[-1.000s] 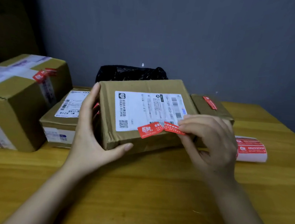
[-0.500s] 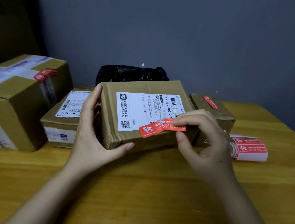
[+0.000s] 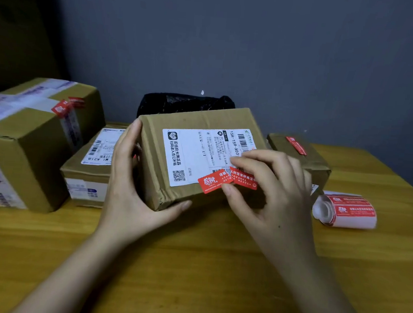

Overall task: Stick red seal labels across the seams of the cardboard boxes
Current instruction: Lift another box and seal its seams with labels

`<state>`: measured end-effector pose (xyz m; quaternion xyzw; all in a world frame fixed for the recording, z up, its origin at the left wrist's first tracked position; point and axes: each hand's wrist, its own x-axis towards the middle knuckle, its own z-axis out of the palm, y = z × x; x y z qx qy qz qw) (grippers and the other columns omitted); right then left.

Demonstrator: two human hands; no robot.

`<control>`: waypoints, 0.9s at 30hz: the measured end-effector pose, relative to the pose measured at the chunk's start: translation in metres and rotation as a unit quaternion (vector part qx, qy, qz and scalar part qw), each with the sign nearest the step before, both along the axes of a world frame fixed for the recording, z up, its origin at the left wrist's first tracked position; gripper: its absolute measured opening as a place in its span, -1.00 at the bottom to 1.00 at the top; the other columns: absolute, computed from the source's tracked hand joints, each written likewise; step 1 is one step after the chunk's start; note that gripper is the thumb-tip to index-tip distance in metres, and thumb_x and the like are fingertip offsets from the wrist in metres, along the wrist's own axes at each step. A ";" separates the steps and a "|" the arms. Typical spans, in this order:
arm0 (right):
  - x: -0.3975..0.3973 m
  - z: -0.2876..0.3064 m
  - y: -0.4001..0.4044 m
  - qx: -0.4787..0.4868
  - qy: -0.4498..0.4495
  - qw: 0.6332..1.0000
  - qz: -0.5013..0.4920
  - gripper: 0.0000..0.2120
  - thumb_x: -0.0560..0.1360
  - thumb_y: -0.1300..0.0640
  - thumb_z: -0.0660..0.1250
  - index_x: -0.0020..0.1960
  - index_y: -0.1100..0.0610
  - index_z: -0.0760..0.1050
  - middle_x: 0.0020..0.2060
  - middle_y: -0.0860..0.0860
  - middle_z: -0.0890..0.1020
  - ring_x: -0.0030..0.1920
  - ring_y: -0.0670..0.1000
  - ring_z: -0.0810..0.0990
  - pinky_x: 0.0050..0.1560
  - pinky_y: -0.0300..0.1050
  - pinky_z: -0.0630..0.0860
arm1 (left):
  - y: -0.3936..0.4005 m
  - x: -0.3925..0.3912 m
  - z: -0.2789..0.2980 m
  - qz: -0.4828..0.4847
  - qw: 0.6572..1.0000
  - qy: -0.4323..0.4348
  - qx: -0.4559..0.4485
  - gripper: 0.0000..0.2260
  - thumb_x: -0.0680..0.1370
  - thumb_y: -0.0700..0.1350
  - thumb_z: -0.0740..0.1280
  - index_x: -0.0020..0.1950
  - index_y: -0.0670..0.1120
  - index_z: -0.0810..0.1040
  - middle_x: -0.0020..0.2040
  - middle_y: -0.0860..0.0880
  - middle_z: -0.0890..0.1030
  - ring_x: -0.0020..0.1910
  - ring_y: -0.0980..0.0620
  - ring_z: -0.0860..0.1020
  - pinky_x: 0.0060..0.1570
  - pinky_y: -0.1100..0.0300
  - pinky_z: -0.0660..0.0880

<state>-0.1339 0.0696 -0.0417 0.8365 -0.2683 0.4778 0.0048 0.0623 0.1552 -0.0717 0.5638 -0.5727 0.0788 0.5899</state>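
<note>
A cardboard box (image 3: 198,121) with a white shipping label stands tilted on the wooden table (image 3: 192,266), its labelled face turned toward me. My left hand (image 3: 128,189) grips its left end, thumb under the lower corner. A red seal label (image 3: 228,180) lies bent over the box's lower front edge. My right hand (image 3: 276,194) pinches the label's right part between thumb and fingertips. A roll of red seal labels (image 3: 344,211) lies on the table to the right.
A large taped box (image 3: 28,147) bearing a red seal stands at the left, with a flatter box (image 3: 88,169) next to it. A small sealed box (image 3: 299,153) sits behind my right hand. A black plastic bag (image 3: 185,102) lies against the grey wall.
The box has tipped further toward me. My right hand shifted from lying flat over the label's right end to pinching it at the box's edge.
</note>
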 end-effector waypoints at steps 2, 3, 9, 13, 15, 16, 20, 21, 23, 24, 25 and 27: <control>0.000 0.000 0.001 0.025 -0.010 0.999 0.022 -0.63 0.48 -0.20 0.27 0.13 0.02 0.59 0.11 -0.10 0.55 0.19 -0.09 0.44 0.15 -0.15 0.31 | 0.000 0.001 0.000 0.005 1.000 -0.004 -0.001 0.04 0.29 0.31 0.44 0.54 -0.11 0.01 0.53 0.02 0.12 0.52 -0.05 0.15 0.39 -0.19 0.27; 0.000 0.001 0.001 0.043 -0.016 0.998 0.034 -0.64 0.47 -0.20 0.27 0.11 0.01 0.58 0.11 -0.13 0.54 0.19 -0.12 0.43 0.15 -0.12 0.33 | 0.000 0.002 0.000 0.007 1.000 -0.008 -0.002 0.03 0.29 0.31 0.45 0.54 -0.11 0.01 0.53 0.00 0.12 0.52 -0.06 0.15 0.38 -0.21 0.27; -0.008 0.012 -0.001 0.131 -0.067 0.987 0.060 -0.77 0.44 -0.13 0.27 -0.01 -0.04 0.53 -0.04 -0.22 0.50 0.08 -0.16 0.44 0.07 -0.23 0.39 | 0.000 0.002 -0.002 0.006 1.000 -0.014 -0.006 0.01 0.29 0.31 0.45 0.53 -0.07 0.00 0.53 -0.04 0.12 0.52 -0.07 0.14 0.40 -0.17 0.26; -0.017 0.019 0.001 0.201 -0.118 0.972 0.020 -0.86 0.49 -0.08 0.29 -0.14 -0.03 0.42 -0.28 -0.15 0.56 -0.19 -0.14 0.53 -0.24 -0.23 0.47 | 0.000 0.002 -0.001 0.009 1.000 -0.013 -0.017 -0.01 0.30 0.32 0.43 0.52 -0.05 -0.01 0.51 0.03 0.13 0.51 -0.04 0.15 0.42 0.08 0.24; -0.016 0.022 0.003 0.263 -0.126 0.955 0.045 -0.85 0.47 -0.05 0.33 -0.15 0.00 0.41 -0.36 -0.11 0.63 -0.32 -0.17 0.60 -0.31 -0.16 0.52 | 0.000 0.001 0.000 0.010 1.000 -0.010 -0.020 -0.01 0.30 0.34 0.41 0.52 -0.03 -0.01 0.51 0.04 0.13 0.51 -0.03 0.16 0.41 0.11 0.24; -0.014 0.023 0.004 0.288 -0.132 0.947 0.060 -0.84 0.46 -0.02 0.36 -0.15 0.02 0.41 -0.37 -0.11 0.65 -0.36 -0.16 0.62 -0.32 -0.16 0.54 | -0.001 0.001 -0.001 0.011 1.000 -0.010 -0.020 -0.01 0.30 0.34 0.41 0.52 -0.03 0.00 0.51 0.04 0.13 0.51 -0.03 0.16 0.42 0.12 0.23; -0.008 0.023 0.007 0.323 -0.181 0.922 0.111 -0.85 0.44 0.16 0.44 -0.11 0.05 0.46 -0.32 -0.09 0.67 -0.40 -0.12 0.60 -0.35 -0.29 0.51 | 0.000 0.002 -0.002 0.014 1.000 0.010 -0.015 0.03 0.28 0.32 0.43 0.54 -0.10 0.01 0.53 -0.02 0.14 0.51 -0.03 0.15 0.42 0.06 0.23; -0.008 0.022 0.008 0.319 -0.189 0.921 0.121 -0.84 0.44 0.19 0.44 -0.09 0.05 0.47 -0.30 -0.06 0.67 -0.38 -0.11 0.59 -0.33 -0.28 0.52 | 0.000 0.002 -0.002 0.017 1.000 0.011 -0.013 0.03 0.28 0.32 0.44 0.54 -0.11 0.01 0.53 -0.03 0.14 0.52 -0.03 0.15 0.42 0.04 0.23; -0.009 0.022 0.009 0.286 -0.192 0.929 0.133 -0.83 0.45 0.23 0.44 -0.04 0.03 0.50 -0.28 -0.03 0.64 -0.33 -0.11 0.55 -0.30 -0.32 0.49 | 0.000 0.004 -0.002 0.027 1.000 0.002 -0.009 0.03 0.28 0.32 0.43 0.54 -0.10 0.01 0.53 -0.03 0.14 0.52 -0.03 0.15 0.42 0.02 0.23; -0.009 0.022 0.010 0.263 -0.182 0.938 0.133 -0.82 0.46 0.23 0.43 -0.01 0.03 0.51 -0.27 -0.04 0.61 -0.31 -0.11 0.53 -0.28 -0.34 0.46 | 0.000 0.004 -0.002 0.031 0.999 -0.004 -0.009 0.03 0.28 0.32 0.43 0.53 -0.11 0.01 0.52 -0.03 0.14 0.52 -0.04 0.15 0.42 0.00 0.23; -0.010 0.023 0.011 0.238 -0.165 0.949 0.129 -0.80 0.47 0.24 0.41 0.04 0.03 0.52 -0.27 -0.06 0.59 -0.28 -0.08 0.53 -0.26 -0.35 0.45 | 0.000 0.004 -0.001 0.035 0.999 -0.009 -0.009 0.03 0.28 0.32 0.43 0.53 -0.13 0.01 0.52 -0.05 0.14 0.51 -0.05 0.16 0.42 -0.02 0.23; -0.010 0.025 0.012 0.191 -0.119 0.969 0.101 -0.75 0.49 0.24 0.38 0.14 0.04 0.54 -0.26 -0.09 0.55 -0.23 -0.03 0.53 -0.22 -0.30 0.47 | 0.000 0.004 -0.001 0.039 0.999 -0.017 -0.010 0.04 0.29 0.31 0.44 0.53 -0.18 0.02 0.52 -0.09 0.15 0.51 -0.07 0.16 0.42 -0.09 0.24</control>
